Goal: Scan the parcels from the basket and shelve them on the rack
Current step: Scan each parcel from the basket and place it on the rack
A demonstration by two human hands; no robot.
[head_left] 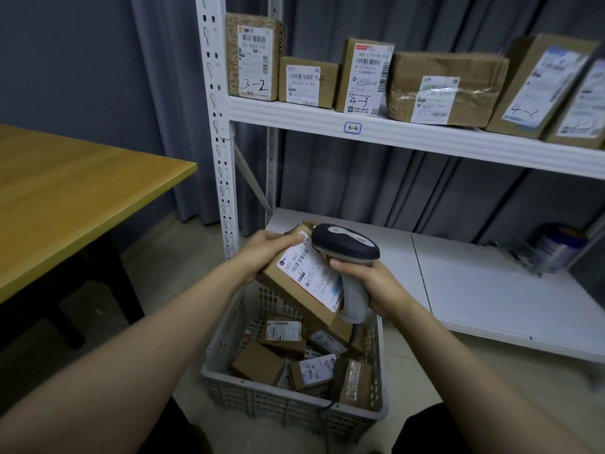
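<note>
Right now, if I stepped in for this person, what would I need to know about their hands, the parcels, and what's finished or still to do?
Left hand holds a parcel, label up, tilted above the basket.
Right hand grips the scanner, its head right at that label.
Done: several boxes stand on the rack's upper shelf.
Left: finish this scan (whether it registered can't be told), shelve the parcel, then work through the other parcels in the basket.

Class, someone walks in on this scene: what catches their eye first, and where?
At centre, the left hand holds a parcel tilted above the grey basket of boxes, while the right hand points a scanner at its label. Behind, labelled parcels line the upper shelf of the white rack.
</note>
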